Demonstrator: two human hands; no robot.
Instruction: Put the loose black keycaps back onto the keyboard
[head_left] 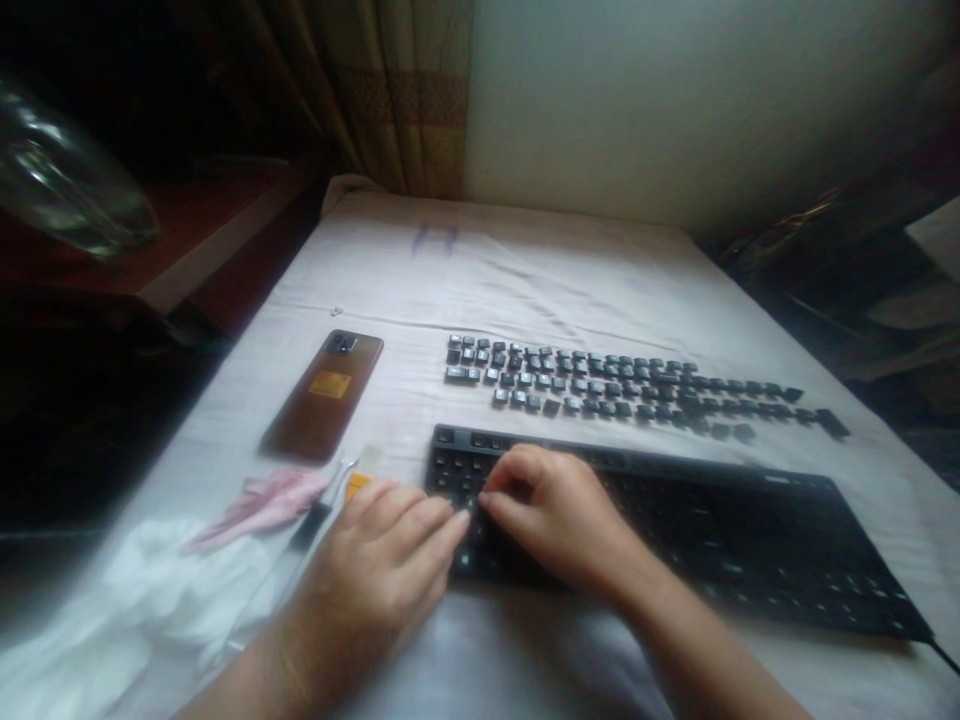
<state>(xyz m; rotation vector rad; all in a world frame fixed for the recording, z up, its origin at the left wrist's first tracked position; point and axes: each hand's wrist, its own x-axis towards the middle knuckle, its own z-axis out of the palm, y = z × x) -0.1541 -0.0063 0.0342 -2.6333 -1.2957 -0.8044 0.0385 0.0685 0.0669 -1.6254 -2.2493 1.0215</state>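
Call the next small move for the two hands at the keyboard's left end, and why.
Probably press straight down with the right hand there while the left hand braces the keyboard. Both hands meet at its left end, and loose keycaps lie in rows behind it; whether a cap sits under the fingers is blurred.

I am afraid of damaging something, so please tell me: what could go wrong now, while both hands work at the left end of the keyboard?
1. The loose keycaps lie in rows just behind the keyboard; a careless arm could scatter them and mix their order.
2. The right hand, curled, works beside the left hand on the keyboard's left end; too much force might break small parts.
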